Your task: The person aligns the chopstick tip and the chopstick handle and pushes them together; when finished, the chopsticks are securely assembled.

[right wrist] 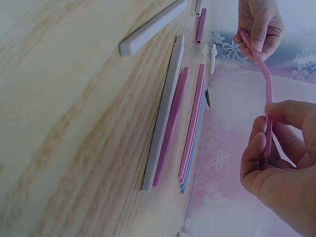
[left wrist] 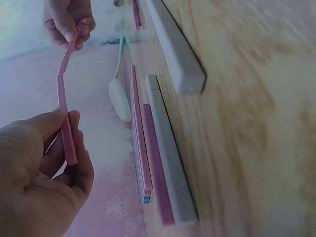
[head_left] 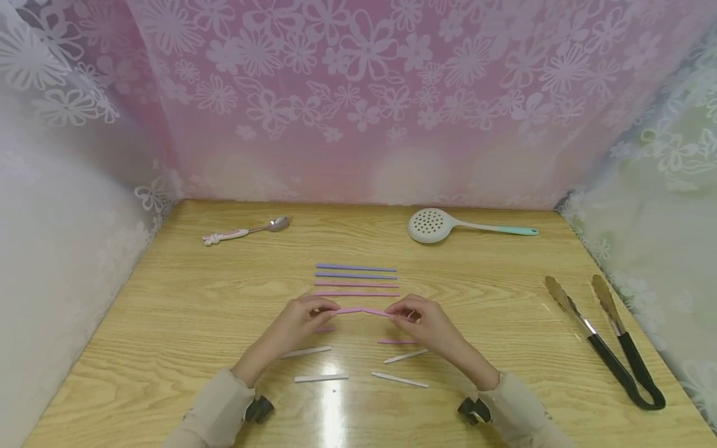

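Observation:
My left hand (head_left: 299,317) pinches a pink chopstick half (left wrist: 68,143) between thumb and fingers. A second pink chopstick half (right wrist: 268,136) is in the fingers of my right hand (head_left: 426,320). Above the table the halves' inner ends meet at a slight angle; whether they are joined I cannot tell. Just beyond the hands lie two full-length blue chopsticks (head_left: 355,275) and two pink chopsticks (head_left: 355,285), in parallel. Under the hands rest a loose pink half on the left (head_left: 326,330) and another pink half on the right (head_left: 398,341). Several white halves (head_left: 321,378) lie nearer.
A spoon (head_left: 278,224) with a decorated handle lies at the back left. Toward the back right is a perforated skimmer (head_left: 430,225) with a green-tipped handle. Metal tongs (head_left: 633,367) with black handles lie spread at the right edge. Floral curtains (head_left: 358,162) border the wooden table.

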Action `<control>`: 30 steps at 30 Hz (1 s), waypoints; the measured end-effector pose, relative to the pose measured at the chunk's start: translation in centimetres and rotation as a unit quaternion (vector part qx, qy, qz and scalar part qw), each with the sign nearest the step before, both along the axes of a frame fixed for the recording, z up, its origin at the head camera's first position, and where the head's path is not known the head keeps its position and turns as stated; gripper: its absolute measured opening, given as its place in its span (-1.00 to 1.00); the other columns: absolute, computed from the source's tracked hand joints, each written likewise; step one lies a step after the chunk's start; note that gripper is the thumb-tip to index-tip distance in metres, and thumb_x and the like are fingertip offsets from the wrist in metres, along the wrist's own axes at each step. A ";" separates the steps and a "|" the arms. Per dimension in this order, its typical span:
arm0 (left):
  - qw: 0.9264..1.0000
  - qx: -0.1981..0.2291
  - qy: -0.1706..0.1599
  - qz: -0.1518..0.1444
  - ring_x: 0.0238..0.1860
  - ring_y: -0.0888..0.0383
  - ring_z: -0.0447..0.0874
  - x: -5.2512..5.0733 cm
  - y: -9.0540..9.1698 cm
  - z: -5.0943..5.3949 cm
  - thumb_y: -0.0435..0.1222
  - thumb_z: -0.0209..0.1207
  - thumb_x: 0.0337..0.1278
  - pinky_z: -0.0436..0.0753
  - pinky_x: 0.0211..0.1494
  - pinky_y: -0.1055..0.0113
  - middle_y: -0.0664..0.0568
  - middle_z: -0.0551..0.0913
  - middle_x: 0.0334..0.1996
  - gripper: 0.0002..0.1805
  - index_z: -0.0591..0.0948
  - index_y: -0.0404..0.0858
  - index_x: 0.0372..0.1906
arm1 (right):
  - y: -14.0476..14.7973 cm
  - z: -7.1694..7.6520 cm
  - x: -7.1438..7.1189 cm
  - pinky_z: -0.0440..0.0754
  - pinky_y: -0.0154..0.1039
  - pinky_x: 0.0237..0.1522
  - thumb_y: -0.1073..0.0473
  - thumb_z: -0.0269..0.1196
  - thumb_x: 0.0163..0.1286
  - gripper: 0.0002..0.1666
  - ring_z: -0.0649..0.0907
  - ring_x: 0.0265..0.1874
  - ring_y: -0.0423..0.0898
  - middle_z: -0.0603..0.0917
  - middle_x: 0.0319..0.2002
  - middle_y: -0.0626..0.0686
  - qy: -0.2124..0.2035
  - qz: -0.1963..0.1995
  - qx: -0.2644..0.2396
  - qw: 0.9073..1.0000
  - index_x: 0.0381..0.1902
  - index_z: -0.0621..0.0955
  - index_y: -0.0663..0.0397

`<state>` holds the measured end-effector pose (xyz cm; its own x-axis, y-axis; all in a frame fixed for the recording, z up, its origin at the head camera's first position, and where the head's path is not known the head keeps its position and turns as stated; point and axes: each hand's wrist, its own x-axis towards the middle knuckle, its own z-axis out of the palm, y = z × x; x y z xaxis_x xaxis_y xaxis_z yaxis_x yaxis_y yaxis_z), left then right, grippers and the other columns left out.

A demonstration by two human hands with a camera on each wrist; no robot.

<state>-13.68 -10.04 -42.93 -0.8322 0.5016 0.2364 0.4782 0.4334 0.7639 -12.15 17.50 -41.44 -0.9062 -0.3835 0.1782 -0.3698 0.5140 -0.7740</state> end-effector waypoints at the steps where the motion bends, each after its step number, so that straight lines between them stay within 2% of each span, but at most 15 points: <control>1: 1.000 0.001 -0.001 -0.002 -0.22 0.17 0.61 0.0 0.0 0.0 -0.33 0.13 0.29 0.63 -0.14 0.41 -0.02 0.70 -0.16 -0.81 0.67 -0.31 -0.11 | 0.0 0.0 0.0 0.61 -0.37 -0.36 0.34 0.29 0.24 -0.90 0.55 -0.41 -0.28 0.66 -0.36 -0.02 0.003 0.003 0.001 1.000 -0.27 0.70 0.16; 7: 0.999 0.008 -0.015 -0.032 -0.16 0.05 0.68 0.1 0.2 -0.1 -0.37 0.09 0.31 0.64 -0.08 0.41 -0.10 0.69 -0.16 -0.79 0.63 -0.38 -0.08 | -0.1 -0.1 -0.1 0.61 -0.38 -0.34 0.33 0.28 0.27 -0.88 0.56 -0.40 -0.28 0.68 -0.29 0.02 0.002 0.003 0.005 1.000 -0.24 0.70 0.18; 11: 0.997 0.026 -0.053 -0.051 -0.11 -0.03 0.67 0.3 0.5 0.1 -0.35 0.04 0.36 0.65 -0.07 0.41 -0.17 0.66 -0.10 -0.75 0.58 -0.42 -0.02 | -0.4 -0.1 0.1 0.61 -0.40 -0.32 0.31 0.30 0.26 -0.88 0.54 -0.38 -0.29 0.65 -0.31 -0.02 -0.001 -0.006 -0.003 1.000 -0.23 0.71 0.17; 14: 0.996 0.032 -0.065 -0.055 -0.11 -0.06 0.67 0.4 0.8 0.2 -0.33 0.01 0.39 0.66 -0.09 0.41 -0.22 0.65 -0.09 -0.72 0.57 -0.43 0.02 | -0.6 -0.1 0.2 0.59 -0.41 -0.35 0.31 0.29 0.26 -0.89 0.50 -0.41 -0.31 0.62 -0.33 -0.06 0.009 -0.010 -0.010 1.000 -0.24 0.71 0.16; 16: 0.996 0.032 -0.059 -0.053 -0.13 -0.07 0.68 0.4 1.0 0.1 -0.33 0.01 0.39 0.67 -0.12 0.40 -0.23 0.65 -0.09 -0.71 0.58 -0.42 0.02 | -0.6 -0.1 0.4 0.56 -0.42 -0.39 0.31 0.29 0.26 -0.90 0.47 -0.44 -0.31 0.60 -0.36 -0.08 0.022 -0.012 -0.015 1.000 -0.26 0.70 0.15; 21: 0.998 0.039 -0.014 -0.049 -0.17 -0.06 0.69 0.8 1.2 0.1 -0.35 0.02 0.37 0.69 -0.16 0.36 -0.20 0.66 -0.11 -0.74 0.60 -0.41 -0.02 | -0.7 -0.2 0.9 0.46 -0.45 -0.51 0.34 0.29 0.25 -0.92 0.41 -0.49 -0.33 0.57 -0.39 -0.09 0.062 -0.011 -0.034 0.997 -0.29 0.70 0.15; 25: 0.996 0.045 0.062 -0.054 -0.25 -0.04 0.68 1.0 1.3 -0.1 -0.43 0.07 0.29 0.70 -0.24 0.38 -0.19 0.68 -0.19 -0.79 0.62 -0.44 -0.07 | -1.0 -0.2 1.4 0.40 -0.46 -0.55 0.34 0.30 0.24 -0.92 0.36 -0.51 -0.34 0.56 -0.40 -0.08 0.085 -0.014 -0.048 0.995 -0.30 0.70 0.15; 30: 0.989 0.040 0.139 -0.036 -0.27 0.06 0.66 1.2 1.7 -0.3 -0.50 0.16 0.17 0.66 -0.26 0.49 -0.14 0.72 -0.24 -0.81 0.65 -0.43 -0.12 | -1.1 -0.3 1.6 0.37 -0.46 -0.56 0.37 0.31 0.21 -0.91 0.34 -0.52 -0.34 0.55 -0.41 -0.07 0.100 -0.015 -0.052 0.994 -0.31 0.69 0.16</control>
<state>-12.47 -8.36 -43.23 -0.6924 0.5273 0.4924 0.7019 0.3343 0.6290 -10.53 16.35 -41.72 -0.8594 -0.3271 0.3929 -0.5072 0.4484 -0.7360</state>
